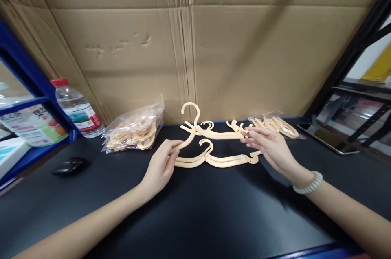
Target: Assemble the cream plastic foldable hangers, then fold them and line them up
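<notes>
Pinching hanger [220, 136]: left hand [160, 167], right hand [270, 147]; bottle [77, 110] label illegible.

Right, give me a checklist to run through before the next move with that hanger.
1. Grip at one end: the left hand is closed on the raised hanger. Ok.
2. Grip at the other end: the right hand pinches it with its fingertips. Ok.
3. Clearance above the hangers on the table: cannot tell, because they overlap the raised one in this view.
4. Those lying hangers are flat and nested together. Ok.
5. The bag of hangers lies apart from both hands, to the left. Ok.
6. The water bottle is upright and capped, at the far left edge. Ok.
</notes>
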A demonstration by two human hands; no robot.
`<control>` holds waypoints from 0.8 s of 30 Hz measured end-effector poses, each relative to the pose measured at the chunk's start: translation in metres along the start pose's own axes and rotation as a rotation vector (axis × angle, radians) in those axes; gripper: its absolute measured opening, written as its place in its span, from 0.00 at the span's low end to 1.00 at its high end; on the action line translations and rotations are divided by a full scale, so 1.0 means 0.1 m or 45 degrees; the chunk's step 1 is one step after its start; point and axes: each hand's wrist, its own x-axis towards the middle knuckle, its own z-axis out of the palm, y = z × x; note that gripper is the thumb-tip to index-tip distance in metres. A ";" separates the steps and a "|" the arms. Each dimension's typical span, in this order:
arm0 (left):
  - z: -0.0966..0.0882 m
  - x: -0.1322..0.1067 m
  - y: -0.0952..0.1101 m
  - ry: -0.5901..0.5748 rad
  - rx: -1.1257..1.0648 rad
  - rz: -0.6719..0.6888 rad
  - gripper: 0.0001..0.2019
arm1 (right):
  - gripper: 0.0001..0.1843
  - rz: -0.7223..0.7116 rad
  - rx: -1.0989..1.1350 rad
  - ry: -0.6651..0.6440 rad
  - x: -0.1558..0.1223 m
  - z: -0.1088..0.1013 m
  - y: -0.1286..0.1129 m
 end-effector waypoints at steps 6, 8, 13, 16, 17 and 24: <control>0.00 -0.01 0.01 -0.054 -0.024 -0.004 0.09 | 0.14 0.093 0.134 0.068 0.02 -0.07 -0.05; 0.00 -0.01 0.01 -0.060 -0.017 -0.003 0.08 | 0.15 0.107 0.096 0.062 0.01 -0.06 -0.05; 0.00 0.00 0.02 -0.049 0.000 -0.006 0.07 | 0.21 0.127 0.061 0.019 -0.04 0.00 -0.05; 0.01 0.00 0.02 -0.054 -0.002 -0.008 0.08 | 0.24 0.190 0.150 -0.039 -0.05 0.02 -0.06; 0.01 0.00 0.02 -0.057 -0.005 -0.008 0.08 | 0.22 0.219 0.170 -0.098 -0.04 0.02 -0.06; 0.01 0.00 0.02 -0.067 -0.012 -0.016 0.08 | 0.14 0.392 0.209 -0.318 -0.04 0.00 -0.10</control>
